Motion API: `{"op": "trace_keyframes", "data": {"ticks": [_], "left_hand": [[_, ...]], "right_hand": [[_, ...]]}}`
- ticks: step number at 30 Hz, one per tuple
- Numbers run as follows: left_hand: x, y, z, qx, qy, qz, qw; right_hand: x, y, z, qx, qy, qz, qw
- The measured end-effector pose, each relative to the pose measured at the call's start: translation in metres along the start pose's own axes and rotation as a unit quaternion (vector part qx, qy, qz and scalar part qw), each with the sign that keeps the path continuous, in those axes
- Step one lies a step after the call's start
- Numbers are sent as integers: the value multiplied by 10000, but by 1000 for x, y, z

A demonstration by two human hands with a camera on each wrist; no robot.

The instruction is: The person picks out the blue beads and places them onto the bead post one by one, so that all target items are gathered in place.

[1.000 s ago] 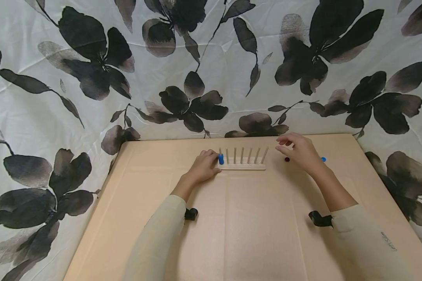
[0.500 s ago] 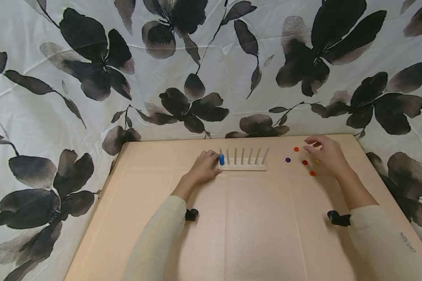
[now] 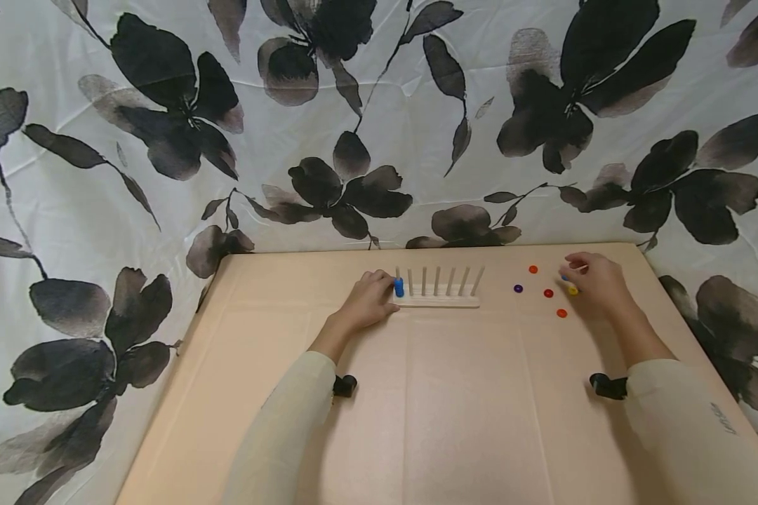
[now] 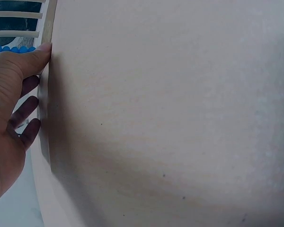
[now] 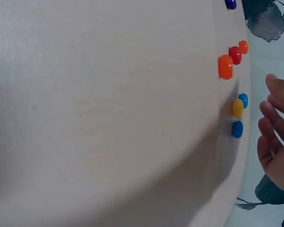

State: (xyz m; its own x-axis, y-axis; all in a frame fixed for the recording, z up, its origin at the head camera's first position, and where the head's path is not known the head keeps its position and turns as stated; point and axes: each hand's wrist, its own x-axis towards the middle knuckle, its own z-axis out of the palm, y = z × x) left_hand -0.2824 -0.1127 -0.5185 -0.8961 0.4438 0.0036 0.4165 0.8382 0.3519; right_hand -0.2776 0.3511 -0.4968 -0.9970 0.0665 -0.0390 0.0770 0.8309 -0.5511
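My left hand point(image 3: 368, 298) holds the left end of a wooden peg rack point(image 3: 442, 302), thumb at the front edge of its base. A short stack of blue beads point(image 3: 399, 287) sits on the leftmost peg; the other pegs are bare. In the left wrist view, the thumb of the left hand point(image 4: 19, 80) lies right by the blue beads point(image 4: 12, 49). My right hand point(image 3: 596, 278) hovers over loose beads, close to a yellow bead point(image 3: 573, 290) and a blue bead point(image 3: 565, 278). In the right wrist view its fingers are loosely bent, with nothing between them, beside another blue bead point(image 5: 237, 129).
Between rack and right hand lie a purple bead point(image 3: 519, 288), a red bead point(image 3: 548, 293) and two orange ones, the nearer orange bead point(image 3: 562, 313) toward me. A floral cloth point(image 3: 354, 105) hangs behind the table's point(image 3: 455, 407) far edge.
My right hand has moved right from beside the rack to over the loose beads, then slightly back toward me, uncovering the yellow and a blue bead. The left hand stays at the rack.
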Motion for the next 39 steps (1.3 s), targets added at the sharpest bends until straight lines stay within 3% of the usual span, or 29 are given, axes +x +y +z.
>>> {"op": "trace_keyframes", "data": {"ticks": [14, 39], "left_hand": [[-3, -1, 2, 86, -27, 10, 10000], [-9, -4, 0, 115, -105, 133, 9998]], "right_hand": [[-7, 11, 18, -193, -67, 662, 9976], [-22, 8, 19, -372, 53, 560, 9977]]}}
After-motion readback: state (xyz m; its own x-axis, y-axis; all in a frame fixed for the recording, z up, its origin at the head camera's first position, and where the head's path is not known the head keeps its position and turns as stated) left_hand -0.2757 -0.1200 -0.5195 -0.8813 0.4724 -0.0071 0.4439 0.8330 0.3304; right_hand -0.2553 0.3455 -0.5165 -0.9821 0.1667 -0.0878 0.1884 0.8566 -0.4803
